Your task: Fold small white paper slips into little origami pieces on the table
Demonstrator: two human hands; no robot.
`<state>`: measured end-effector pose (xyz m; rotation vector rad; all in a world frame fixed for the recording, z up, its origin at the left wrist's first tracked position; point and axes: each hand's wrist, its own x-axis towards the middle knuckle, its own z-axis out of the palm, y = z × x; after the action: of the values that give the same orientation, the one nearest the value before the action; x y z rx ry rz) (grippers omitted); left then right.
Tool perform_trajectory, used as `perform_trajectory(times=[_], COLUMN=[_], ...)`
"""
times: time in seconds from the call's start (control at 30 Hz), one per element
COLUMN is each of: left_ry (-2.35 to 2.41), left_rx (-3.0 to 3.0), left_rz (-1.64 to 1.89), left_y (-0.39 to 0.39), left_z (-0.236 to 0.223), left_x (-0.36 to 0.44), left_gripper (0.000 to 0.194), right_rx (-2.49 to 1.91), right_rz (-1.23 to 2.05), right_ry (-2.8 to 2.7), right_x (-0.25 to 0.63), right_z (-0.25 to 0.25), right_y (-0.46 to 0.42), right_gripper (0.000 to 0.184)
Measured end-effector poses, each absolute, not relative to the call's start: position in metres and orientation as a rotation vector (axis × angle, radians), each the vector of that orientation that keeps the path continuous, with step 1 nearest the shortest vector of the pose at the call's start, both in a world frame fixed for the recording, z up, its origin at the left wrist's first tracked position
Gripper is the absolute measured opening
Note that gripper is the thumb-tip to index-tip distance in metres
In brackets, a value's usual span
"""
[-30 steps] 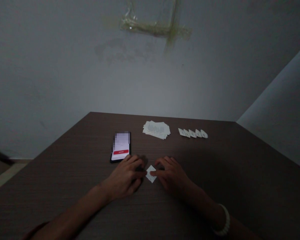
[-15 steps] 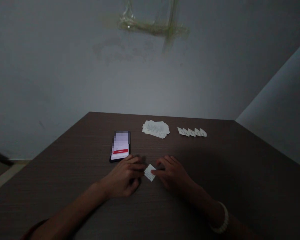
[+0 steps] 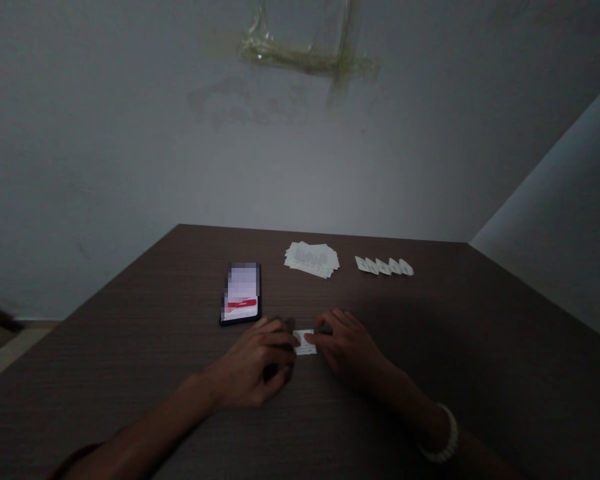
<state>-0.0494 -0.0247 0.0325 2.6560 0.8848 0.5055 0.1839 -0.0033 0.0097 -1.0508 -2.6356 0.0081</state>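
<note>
A small white paper slip (image 3: 305,342) lies on the dark wooden table (image 3: 480,347) between my two hands. My left hand (image 3: 257,363) rests on the table with curled fingers, its fingertips pinching the slip's left edge. My right hand (image 3: 347,347) is also curled, and its thumb and forefinger pinch the slip's right edge. A white beaded bracelet (image 3: 443,437) sits on my right wrist. The slip's printing is too dim to read.
A lit phone (image 3: 241,293) lies face up just beyond my left hand. Farther back sits a loose stack of printed paper slips (image 3: 313,259), and to its right a row of several small folded paper pieces (image 3: 385,266). A bare grey wall stands behind the table.
The slip lay as a diamond and now lies square to the table edge. Both hands shifted slightly with it, staying pinched on its edges.
</note>
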Motion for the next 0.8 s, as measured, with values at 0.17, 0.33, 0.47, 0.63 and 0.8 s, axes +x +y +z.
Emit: perform_trajectory(times=[0.17, 0.33, 0.47, 0.63, 0.8], left_ry=[0.949, 0.886, 0.795, 0.808, 0.831], left_rx=[2.709, 2.829, 2.907, 2.91, 2.909], left_rz=[0.513, 0.461, 0.404, 0.389, 0.362], left_y=[-0.022, -0.02, -0.019, -0.017, -0.018], left_z=[0.027, 0.028, 0.03, 0.03, 0.03], left_x=[-0.052, -0.057, -0.058, -0.06, -0.059], left_gripper=[0.029, 0.034, 0.034, 0.034, 0.035], right_rx=[-1.026, -1.042, -1.033, -0.933, -0.873], right_rz=[0.052, 0.057, 0.044, -0.005, 0.038], right_ry=[-2.647, -2.65, -2.63, -2.673, -2.675], right_x=[0.185, 0.185, 0.186, 0.187, 0.187], right_z=[0.011, 0.011, 0.007, 0.007, 0.005], right_y=[-0.002, -0.002, -0.001, -0.001, 0.0], right_gripper=[0.027, 0.027, 0.029, 0.027, 0.034])
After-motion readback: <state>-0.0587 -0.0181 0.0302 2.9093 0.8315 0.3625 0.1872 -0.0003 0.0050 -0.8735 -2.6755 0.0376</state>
